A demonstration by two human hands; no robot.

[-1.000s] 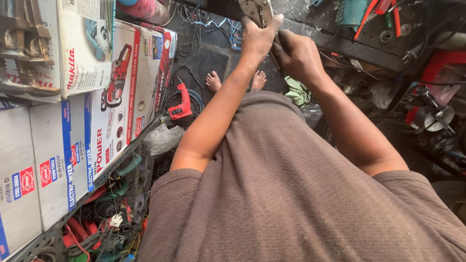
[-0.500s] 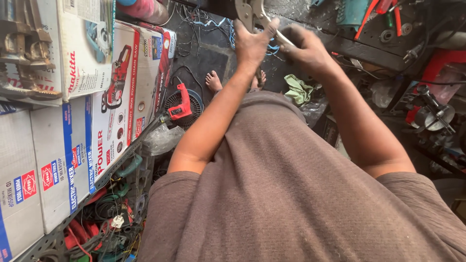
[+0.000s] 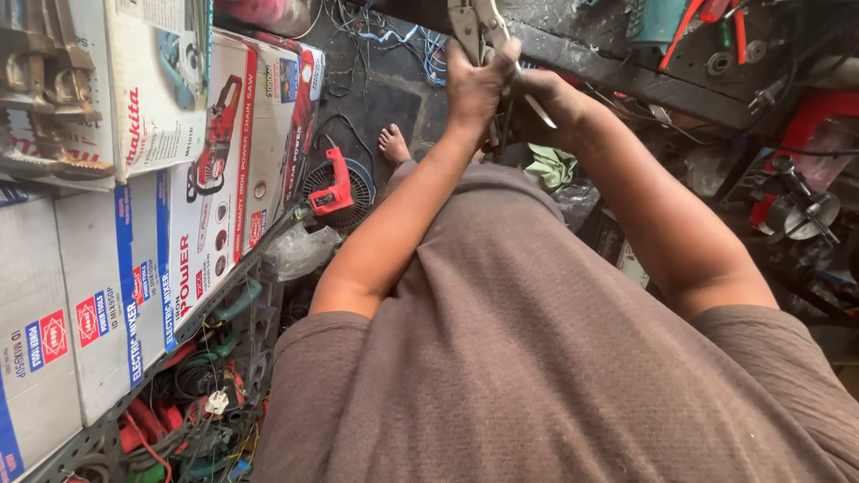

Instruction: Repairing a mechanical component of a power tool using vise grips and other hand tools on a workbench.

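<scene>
Both my hands are raised in front of me over the edge of a dark, grimy workbench [image 3: 626,76]. My left hand [image 3: 476,82] grips the handles of a pair of metal locking pliers [image 3: 474,25], whose jaws run out of view at the top. My right hand [image 3: 546,98] is closed around the same tool just to the right, with a thin metal lever [image 3: 539,111] sticking out below its fingers. What the pliers clamp is hidden. My brown shirt fills the lower half of the view.
Stacked power-tool boxes [image 3: 179,179] line metal shelving on the left. A red power tool [image 3: 333,190] and tangled cables lie on the floor by my bare foot [image 3: 392,143]. More cables and tools [image 3: 179,411] fill the lower shelf. Red and metal parts crowd the right side.
Both hands with the pliers have shifted slightly up and left toward the bench edge, and the view has tilted a little. The grip stays the same.
</scene>
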